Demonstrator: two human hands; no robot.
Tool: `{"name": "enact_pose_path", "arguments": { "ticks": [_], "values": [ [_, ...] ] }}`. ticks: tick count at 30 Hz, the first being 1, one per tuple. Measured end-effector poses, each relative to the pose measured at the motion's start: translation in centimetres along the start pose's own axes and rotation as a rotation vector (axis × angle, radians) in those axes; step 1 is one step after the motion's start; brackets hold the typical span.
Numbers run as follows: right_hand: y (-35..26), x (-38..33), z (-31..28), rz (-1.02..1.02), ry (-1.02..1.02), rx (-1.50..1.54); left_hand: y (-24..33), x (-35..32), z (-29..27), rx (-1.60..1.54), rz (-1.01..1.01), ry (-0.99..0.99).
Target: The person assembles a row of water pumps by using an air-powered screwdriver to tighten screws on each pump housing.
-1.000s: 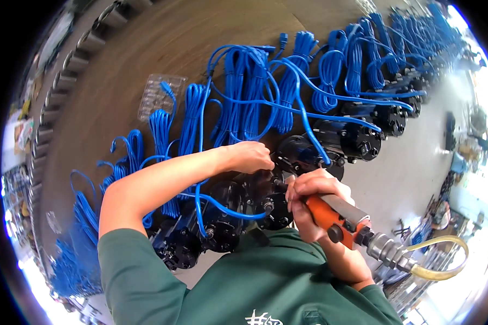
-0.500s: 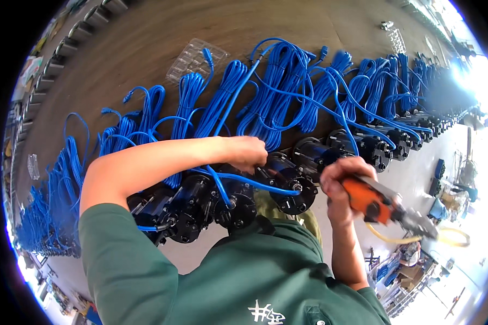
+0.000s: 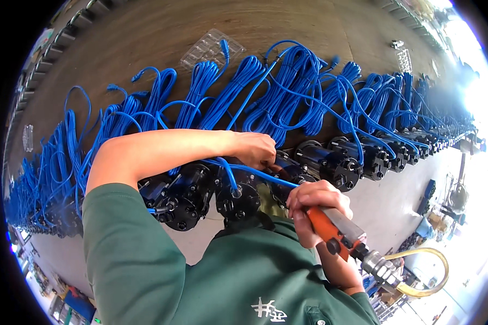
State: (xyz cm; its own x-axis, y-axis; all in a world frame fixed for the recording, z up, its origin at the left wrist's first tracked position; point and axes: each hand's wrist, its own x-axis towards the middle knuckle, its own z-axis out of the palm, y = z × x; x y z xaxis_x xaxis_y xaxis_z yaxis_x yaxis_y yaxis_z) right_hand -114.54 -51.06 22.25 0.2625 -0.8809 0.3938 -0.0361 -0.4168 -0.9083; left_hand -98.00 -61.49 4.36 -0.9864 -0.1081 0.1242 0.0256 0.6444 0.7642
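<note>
My right hand [image 3: 320, 203] grips an orange and grey air tool [image 3: 336, 230]. A metal fitting joins its outer end to a yellow hose [image 3: 442, 273]. The tool's working end is hidden behind my hand, over the end of a black cylindrical motor [image 3: 290, 172]. My left hand [image 3: 257, 150] is closed, its curled fingers against this motor's far side; what they hold is hidden. A blue cord [image 3: 260, 174] runs toward the motor's end, passing under my right hand. Just left stands another black motor [image 3: 238, 201] with a blue cord entering its end plate.
More black motors [image 3: 331, 165] line the table's near edge on both sides. Behind them lie several bundled blue cords [image 3: 287, 92] with plugs. A clear plastic tray [image 3: 211, 47] rests on the brown table [image 3: 162, 32]. Metal cylinders [image 3: 54, 51] stand along the far left edge.
My right hand has brought the air tool leftward and down onto the motor's end, its hose end swinging toward me. My left hand stays by the motor. The view has shifted slightly.
</note>
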Motion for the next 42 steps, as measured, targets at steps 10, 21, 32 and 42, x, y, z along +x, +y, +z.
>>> {"name": "enact_pose_path", "arguments": {
  "ticks": [10, 21, 32, 42],
  "values": [
    [1.5, 0.7, 0.7, 0.001, -0.159, -0.102, 0.1, -0.2, 0.2, 0.05, -0.078, -0.052],
    [-3.2, 1.8, -2.9, -0.081, -0.208, -0.039, 7.0, -0.8, -11.1, 0.261, -0.478, 0.689],
    [-8.1, -1.5, -10.5, -0.353, -0.203, 0.208, 24.6, 13.9, 15.3, -1.082, -0.454, 1.998],
    [-3.1, -6.3, -11.8, -0.015, -0.233, 0.299, 9.6, 22.1, 19.6, -2.086, 0.625, 2.404]
  ]
}}
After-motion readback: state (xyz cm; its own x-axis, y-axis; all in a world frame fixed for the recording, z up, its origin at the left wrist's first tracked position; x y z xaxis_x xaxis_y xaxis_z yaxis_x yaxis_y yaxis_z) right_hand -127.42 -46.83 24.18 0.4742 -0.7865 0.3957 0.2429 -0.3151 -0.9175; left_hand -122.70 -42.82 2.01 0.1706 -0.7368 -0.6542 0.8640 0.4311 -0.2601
